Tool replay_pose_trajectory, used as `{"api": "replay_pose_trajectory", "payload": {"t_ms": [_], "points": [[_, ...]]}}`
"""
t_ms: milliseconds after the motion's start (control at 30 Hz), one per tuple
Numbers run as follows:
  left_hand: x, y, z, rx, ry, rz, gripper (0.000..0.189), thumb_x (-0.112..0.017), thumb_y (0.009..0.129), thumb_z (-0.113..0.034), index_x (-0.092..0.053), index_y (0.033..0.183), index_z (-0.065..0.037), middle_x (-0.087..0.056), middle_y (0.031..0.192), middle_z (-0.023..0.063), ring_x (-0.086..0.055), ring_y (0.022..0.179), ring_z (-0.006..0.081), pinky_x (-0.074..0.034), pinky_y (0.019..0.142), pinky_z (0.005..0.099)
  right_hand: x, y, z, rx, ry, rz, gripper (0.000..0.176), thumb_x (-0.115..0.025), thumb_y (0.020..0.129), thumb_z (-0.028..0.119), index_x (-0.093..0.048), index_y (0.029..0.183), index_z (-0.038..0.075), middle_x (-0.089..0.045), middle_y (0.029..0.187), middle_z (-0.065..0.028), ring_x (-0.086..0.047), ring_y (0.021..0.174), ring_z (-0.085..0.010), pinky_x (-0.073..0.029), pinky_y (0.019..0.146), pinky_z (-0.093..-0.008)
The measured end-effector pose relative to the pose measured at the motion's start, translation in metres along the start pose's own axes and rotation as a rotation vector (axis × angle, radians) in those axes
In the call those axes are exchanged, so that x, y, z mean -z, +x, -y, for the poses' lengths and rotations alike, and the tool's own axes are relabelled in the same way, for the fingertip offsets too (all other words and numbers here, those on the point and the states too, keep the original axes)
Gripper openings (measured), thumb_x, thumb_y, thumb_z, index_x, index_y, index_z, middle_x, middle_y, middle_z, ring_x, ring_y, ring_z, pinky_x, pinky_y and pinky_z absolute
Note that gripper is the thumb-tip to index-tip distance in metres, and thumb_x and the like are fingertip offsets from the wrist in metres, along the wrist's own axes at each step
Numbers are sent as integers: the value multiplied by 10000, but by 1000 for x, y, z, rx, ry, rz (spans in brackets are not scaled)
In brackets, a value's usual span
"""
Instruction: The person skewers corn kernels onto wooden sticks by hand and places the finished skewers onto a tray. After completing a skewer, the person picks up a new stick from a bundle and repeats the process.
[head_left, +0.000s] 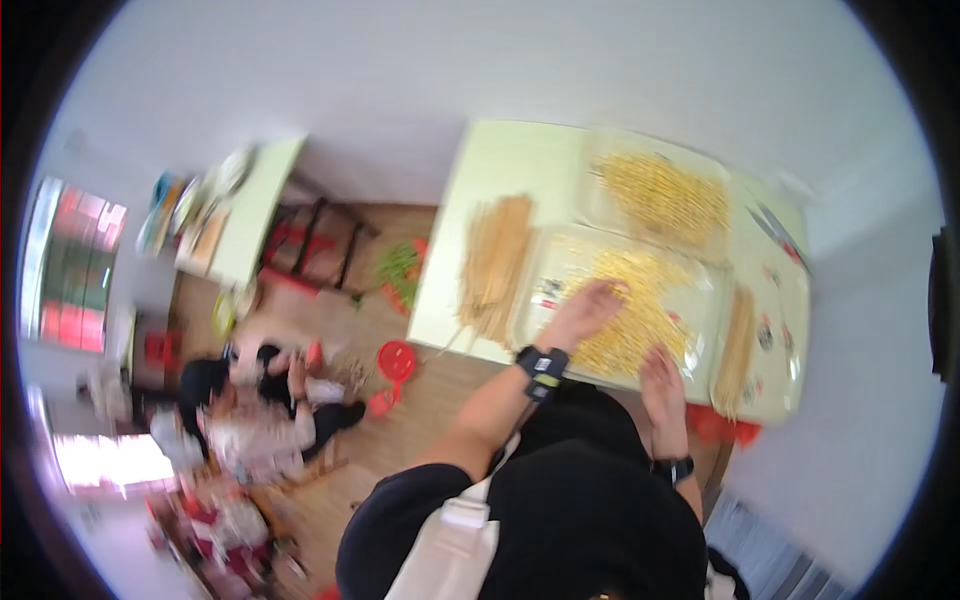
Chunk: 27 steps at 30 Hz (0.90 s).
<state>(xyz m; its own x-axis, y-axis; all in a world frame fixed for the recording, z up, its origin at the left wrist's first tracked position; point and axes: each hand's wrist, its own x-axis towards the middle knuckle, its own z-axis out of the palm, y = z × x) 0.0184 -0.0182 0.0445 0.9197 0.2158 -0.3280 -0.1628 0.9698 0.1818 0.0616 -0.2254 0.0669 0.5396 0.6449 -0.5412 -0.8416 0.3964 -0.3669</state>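
A white tray point(530, 315) on the pale table holds a spread of small yellow pieces point(630, 335), too blurred to name. My left hand point(590, 308) reaches over the pieces from the left; its fingers are smeared, so whether they hold anything cannot be made out. At the tray's near right edge, my right hand point(662, 385) is raised with its fingers stretched out and apparently nothing in them. A large bundle of thin tan sticks point(495, 265) lies left of the tray. On its right is a narrower bundle of similar sticks point(737, 350).
Behind sits a second tray point(590, 200) heaped with yellow pieces. Scissors or a knife point(775, 232) lie at the table's right. At left, a person point(255, 430) sits low near a red basin point(396, 360). Another table point(250, 230) stands farther back, and green vegetables point(400, 265) are on the floor.
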Motion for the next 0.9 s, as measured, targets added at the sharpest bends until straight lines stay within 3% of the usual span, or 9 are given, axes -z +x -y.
{"api": "replay_pose_trajectory", "payload": {"t_ms": [67,100,167,233,433,567,667,833,900], "points": [[11,8,0,-40,-63,-4,207,-459,819,-161,-558,852,18,-570,745,110,-519,629,188,-443,663,308,0,6,-3,24,-68,34,276,-420,860,124,-447,1100,-11,-505,1017,-94,-490,908,-165,-417,807,-260],[18,7,-4,-9,-107,111,159,-474,795,-121,-556,816,12,-576,751,120,-540,661,218,-445,672,327,4,10,-3,8,-64,109,279,-430,859,132,-442,1102,-6,-504,1012,-93,-485,898,-158,-413,796,-261],[16,1,-7,-7,-321,47,123,-471,781,-80,-527,792,28,-575,843,162,-552,810,250,-438,741,339,-2,14,-4,26,-134,79,287,-422,868,163,-438,1103,-1,-506,989,-85,-484,899,-154,-405,802,-267],[13,1,-8,-8,-399,-107,96,-491,752,-66,-527,777,19,-579,855,145,-564,798,240,-440,735,308,-1,23,3,30,-218,108,295,-415,872,184,-438,1098,-3,-505,986,-81,-492,878,-145,-416,804,-251],[0,-18,-28,-37,-353,-190,119,-519,727,-84,-517,813,-2,-574,899,103,-568,808,205,-435,737,292,-23,36,9,7,-348,227,306,-407,874,174,-423,1115,-13,-507,982,-88,-499,863,-150,-441,776,-254],[4,-16,-32,-151,-335,-89,93,-459,755,-134,-509,791,-64,-570,857,52,-553,835,162,-403,733,310,-27,44,1,-48,-319,314,285,-397,880,175,-441,1102,3,-521,995,-79,-512,870,-135,-439,787,-241],[-6,-27,-40,-119,-296,-180,108,-434,755,-159,-509,781,-85,-572,852,37,-549,844,157,-356,783,378,-30,42,-4,-58,-317,308,283,-394,880,170,-445,1099,-1,-526,999,-85,-512,872,-138,-437,792,-244],[1,-25,-37,-41,-351,-190,79,-424,712,-105,-489,754,-87,-561,855,44,-542,860,188,-382,719,362,-25,44,-2,-14,-354,263,286,-406,875,183,-447,1088,-3,-524,987,-88,-508,872,-145,-427,792,-252],[9,-12,-29,-31,-379,-27,84,-413,705,-90,-483,746,-71,-557,839,62,-542,849,205,-387,752,391,-24,35,5,54,-347,180,290,-415,871,191,-447,1081,-5,-521,979,-92,-505,867,-152,-424,792,-261]]}}
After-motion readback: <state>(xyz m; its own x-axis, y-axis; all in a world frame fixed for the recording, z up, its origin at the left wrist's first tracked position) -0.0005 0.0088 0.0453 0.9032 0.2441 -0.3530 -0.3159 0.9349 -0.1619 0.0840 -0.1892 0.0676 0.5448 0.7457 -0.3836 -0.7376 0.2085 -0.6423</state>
